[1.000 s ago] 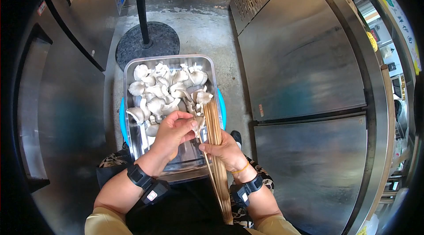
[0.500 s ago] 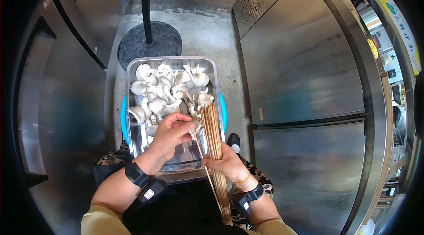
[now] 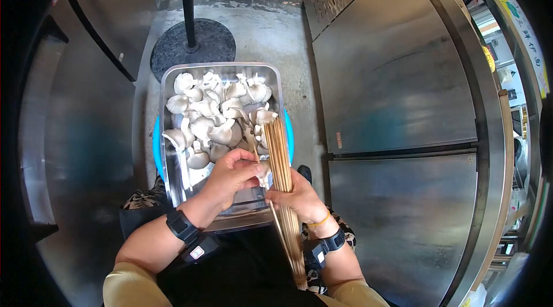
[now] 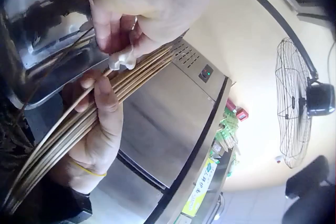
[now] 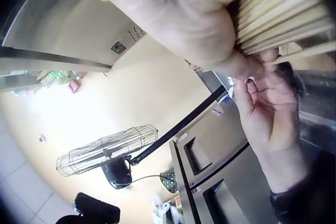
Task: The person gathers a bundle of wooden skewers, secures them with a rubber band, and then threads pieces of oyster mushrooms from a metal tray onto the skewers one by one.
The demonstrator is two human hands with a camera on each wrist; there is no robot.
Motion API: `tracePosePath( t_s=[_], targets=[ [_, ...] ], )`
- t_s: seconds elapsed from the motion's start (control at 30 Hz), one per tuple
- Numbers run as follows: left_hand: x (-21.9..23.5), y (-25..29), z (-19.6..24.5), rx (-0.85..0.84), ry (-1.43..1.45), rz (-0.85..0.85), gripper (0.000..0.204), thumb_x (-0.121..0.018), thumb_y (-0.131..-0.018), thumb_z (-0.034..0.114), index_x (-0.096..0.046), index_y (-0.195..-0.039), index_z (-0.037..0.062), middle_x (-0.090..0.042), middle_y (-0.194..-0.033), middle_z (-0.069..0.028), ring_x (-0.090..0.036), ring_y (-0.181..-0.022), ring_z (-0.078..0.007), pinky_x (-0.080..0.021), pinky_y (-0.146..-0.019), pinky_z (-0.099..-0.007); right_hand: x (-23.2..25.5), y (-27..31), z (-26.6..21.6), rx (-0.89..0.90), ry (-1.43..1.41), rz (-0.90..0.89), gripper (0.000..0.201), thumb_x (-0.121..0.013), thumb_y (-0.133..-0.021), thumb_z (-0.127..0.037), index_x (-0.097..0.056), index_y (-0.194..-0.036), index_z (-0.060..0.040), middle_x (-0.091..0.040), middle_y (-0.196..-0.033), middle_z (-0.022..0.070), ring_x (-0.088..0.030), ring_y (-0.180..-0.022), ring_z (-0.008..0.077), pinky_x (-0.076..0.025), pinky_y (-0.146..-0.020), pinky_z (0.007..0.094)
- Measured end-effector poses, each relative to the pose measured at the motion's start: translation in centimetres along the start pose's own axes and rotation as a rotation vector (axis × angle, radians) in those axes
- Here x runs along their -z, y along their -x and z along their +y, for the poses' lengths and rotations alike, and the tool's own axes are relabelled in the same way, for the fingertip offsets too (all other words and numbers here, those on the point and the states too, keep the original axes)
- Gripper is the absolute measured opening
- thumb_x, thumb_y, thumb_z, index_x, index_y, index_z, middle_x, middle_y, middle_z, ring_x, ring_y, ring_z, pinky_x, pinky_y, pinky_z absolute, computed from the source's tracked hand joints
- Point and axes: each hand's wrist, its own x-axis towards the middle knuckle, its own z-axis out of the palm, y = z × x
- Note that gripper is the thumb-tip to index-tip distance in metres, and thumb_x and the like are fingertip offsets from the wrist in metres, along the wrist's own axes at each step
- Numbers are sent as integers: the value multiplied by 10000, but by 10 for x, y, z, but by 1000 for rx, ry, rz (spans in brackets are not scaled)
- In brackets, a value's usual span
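My left hand [image 3: 229, 176] pinches a small pale mushroom piece [image 3: 264, 173] over the near end of the metal tray; the same piece [image 4: 122, 59] shows between fingertips in the left wrist view. A single thin stick [image 3: 279, 227] runs up to that piece, its tip showing above the fingers. My right hand [image 3: 299, 198] grips a thick bundle of wooden sticks [image 3: 280, 163] and holds the single stick between thumb and finger. In the right wrist view the bundle [image 5: 286, 14] lies in the right palm, and the left hand [image 5: 270, 111] meets its fingertips.
Pale mushrooms [image 3: 203, 128] fill the far part of the metal tray [image 3: 222, 66], which sits over a blue rim [image 3: 290, 140]. Beyond stands a black pole on a round base [image 3: 167, 53]. Steel cabinet doors [image 3: 397, 76] flank the right; a wall fan [image 4: 293, 100] shows in the left wrist view.
The mushroom piece sits lower against the left fingers, and the stick's tip now shows above it. The tray appears slightly higher in the head view. Both hands keep their holds.
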Motion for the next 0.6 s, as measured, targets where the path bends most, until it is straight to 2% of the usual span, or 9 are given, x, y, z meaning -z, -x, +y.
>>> tracePosePath(
  t_s=[0.17,0.2,0.33,0.47,0.6],
  targets=[
    [-2,5,-7,-27,-3,-69,424,-675,-824,92,-429,-1163,33,-610,-980,-84,-611,-903,-165,-523,-791,-316,2,5,-4,12,1,-18,454,-631,-783,49,-440,-1189,-19,-551,-854,29,-554,-688,97,-474,-577,215],
    [-1,5,-11,-22,17,-101,505,-673,-822,74,-372,-1225,28,-604,-993,-89,-608,-908,-163,-520,-808,-315,4,4,-2,13,-9,-21,460,-629,-783,52,-430,-1193,-14,-550,-868,29,-555,-695,96,-477,-571,214],
    [-5,7,-25,-23,39,-118,460,-635,-842,68,-375,-1222,45,-579,-1064,-95,-588,-976,-178,-508,-854,-357,1,6,-1,28,-17,-16,437,-619,-796,41,-439,-1191,-9,-552,-907,23,-549,-714,90,-480,-619,217],
    [-6,4,-38,36,38,-11,440,-627,-843,62,-377,-1202,21,-574,-1000,-88,-592,-925,-174,-518,-813,-327,0,10,-1,104,56,66,371,-614,-808,19,-481,-1152,-10,-560,-879,17,-549,-712,85,-468,-638,222],
    [-9,1,-48,48,-21,16,432,-645,-827,54,-382,-1165,-3,-566,-933,-82,-595,-856,-159,-521,-746,-281,11,17,-5,-40,-157,-91,206,-608,-777,14,-522,-960,-26,-562,-801,40,-543,-671,118,-442,-610,242]
  ],
)
